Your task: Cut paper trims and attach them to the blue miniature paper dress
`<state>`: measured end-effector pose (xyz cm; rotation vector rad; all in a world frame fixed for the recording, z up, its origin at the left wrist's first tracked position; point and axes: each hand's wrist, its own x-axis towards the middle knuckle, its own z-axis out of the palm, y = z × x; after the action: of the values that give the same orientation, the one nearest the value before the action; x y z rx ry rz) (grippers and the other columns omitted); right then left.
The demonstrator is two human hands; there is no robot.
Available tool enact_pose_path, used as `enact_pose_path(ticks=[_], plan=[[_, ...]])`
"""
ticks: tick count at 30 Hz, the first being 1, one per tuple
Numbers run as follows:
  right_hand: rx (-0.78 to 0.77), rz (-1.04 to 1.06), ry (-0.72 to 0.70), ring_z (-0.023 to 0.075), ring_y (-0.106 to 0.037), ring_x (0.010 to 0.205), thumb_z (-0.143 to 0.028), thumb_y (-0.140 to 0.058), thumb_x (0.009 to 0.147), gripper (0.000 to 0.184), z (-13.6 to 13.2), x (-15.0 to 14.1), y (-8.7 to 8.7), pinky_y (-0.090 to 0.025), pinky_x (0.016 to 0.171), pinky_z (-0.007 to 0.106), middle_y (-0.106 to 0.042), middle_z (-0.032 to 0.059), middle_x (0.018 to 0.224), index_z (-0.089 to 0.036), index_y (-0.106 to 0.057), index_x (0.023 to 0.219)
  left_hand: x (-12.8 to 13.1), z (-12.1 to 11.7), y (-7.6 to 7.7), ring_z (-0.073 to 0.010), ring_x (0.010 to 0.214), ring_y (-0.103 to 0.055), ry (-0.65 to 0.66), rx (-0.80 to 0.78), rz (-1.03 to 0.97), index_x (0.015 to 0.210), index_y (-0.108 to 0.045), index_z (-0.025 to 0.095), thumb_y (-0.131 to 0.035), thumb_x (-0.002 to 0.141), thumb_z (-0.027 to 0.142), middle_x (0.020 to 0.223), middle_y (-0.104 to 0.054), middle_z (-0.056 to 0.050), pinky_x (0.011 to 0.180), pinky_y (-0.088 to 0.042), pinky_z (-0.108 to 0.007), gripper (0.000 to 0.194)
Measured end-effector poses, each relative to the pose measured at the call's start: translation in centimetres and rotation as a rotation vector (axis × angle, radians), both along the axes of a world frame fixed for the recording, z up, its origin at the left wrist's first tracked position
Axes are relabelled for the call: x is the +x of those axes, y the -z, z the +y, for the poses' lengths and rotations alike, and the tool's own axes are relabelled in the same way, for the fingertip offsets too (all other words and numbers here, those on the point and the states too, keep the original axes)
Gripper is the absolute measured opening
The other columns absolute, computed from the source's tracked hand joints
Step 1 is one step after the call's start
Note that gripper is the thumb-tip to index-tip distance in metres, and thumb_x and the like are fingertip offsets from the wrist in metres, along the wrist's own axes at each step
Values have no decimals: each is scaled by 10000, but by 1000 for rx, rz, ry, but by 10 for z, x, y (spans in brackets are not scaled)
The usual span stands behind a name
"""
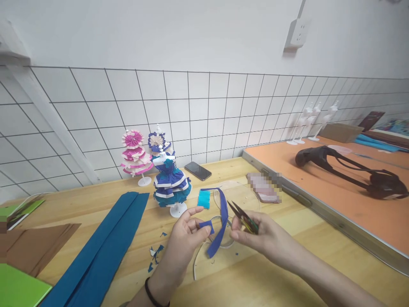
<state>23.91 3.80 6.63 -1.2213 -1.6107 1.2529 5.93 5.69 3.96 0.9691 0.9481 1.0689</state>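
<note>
Between the thumb and fingers of my left hand [188, 234] is a small folded piece of blue-purple crepe paper [207, 226]. My right hand [265, 230] is closed around a pair of scissors [243, 216], their dark blades pointing up and left, a little apart. Between the hands, a long blue-purple paper strip [223, 226] lies across a tape roll [227, 244]. A small turquoise pleated piece [203, 199] rests just beyond my left hand. Behind it stands a miniature dress form [172, 183] in blue and teal ruffled paper.
Dark teal paper [105, 247], brown paper [41, 247] and small scraps [155, 256] lie on the left. Two more dressed forms, one pink [136, 153], stand near the wall. A phone [198, 170] lies behind. A black strapped object [345, 170] rests on the orange board [275, 162] at right.
</note>
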Motion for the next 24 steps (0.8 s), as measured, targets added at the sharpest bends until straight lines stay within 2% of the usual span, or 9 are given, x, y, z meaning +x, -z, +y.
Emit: enact_pose_path(ticks=[3, 7, 10, 16, 20, 24], plan=[[47, 56, -5, 113, -493, 598, -318, -645, 692, 190, 18, -14, -6, -387, 548, 213, -529, -21, 688, -181, -523, 742, 1, -1, -6, -160, 654, -594, 25, 28, 30, 1074, -437, 156, -670, 609, 179, 655, -619, -2, 658, -437, -280, 521], [-45, 76, -136, 93, -471, 478, -368, -644, 687, 250, 29, -32, -8, -354, 441, 193, -515, -48, 568, -182, -494, 762, -1, 1, -10, -143, 611, -568, 16, 81, 59, 1065, -428, 147, -665, 592, 175, 597, -582, 27, 630, -425, -261, 530], [-48, 110, -184, 85, -473, 490, -356, -629, 701, 225, 33, -40, -11, -365, 456, 186, -479, -58, 569, -178, -497, 738, -4, 3, -13, -132, 601, -540, -4, 110, 102, 1083, -416, 143, -651, 595, 165, 582, -549, 41, 619, -415, -254, 542], [23, 65, -228, 77, -436, 569, -245, -646, 676, 153, 41, -41, -14, -359, 497, 174, -474, -46, 702, -185, -541, 770, -12, 8, -16, -122, 598, -508, -21, 133, 178, 1089, -409, 139, -648, 614, 211, 577, -507, 51, 615, -400, -247, 536], [-1, 96, -272, 90, -449, 586, -258, -581, 742, 98, 43, -36, -11, -380, 553, 201, -464, -46, 666, -183, -522, 763, -14, 7, -13, -112, 587, -489, 27, 146, 206, 1072, -434, 144, -629, 632, 185, 590, -503, 47, 590, -385, -237, 483], [-16, 105, -270, 99, -466, 595, -276, -579, 746, 111, 43, -33, -9, -397, 578, 222, -476, -37, 683, -184, -526, 781, -13, 6, -12, -100, 580, -475, 42, 137, 213, 1080, -443, 161, -611, 651, 169, 603, -509, 45, 574, -376, -226, 461]])
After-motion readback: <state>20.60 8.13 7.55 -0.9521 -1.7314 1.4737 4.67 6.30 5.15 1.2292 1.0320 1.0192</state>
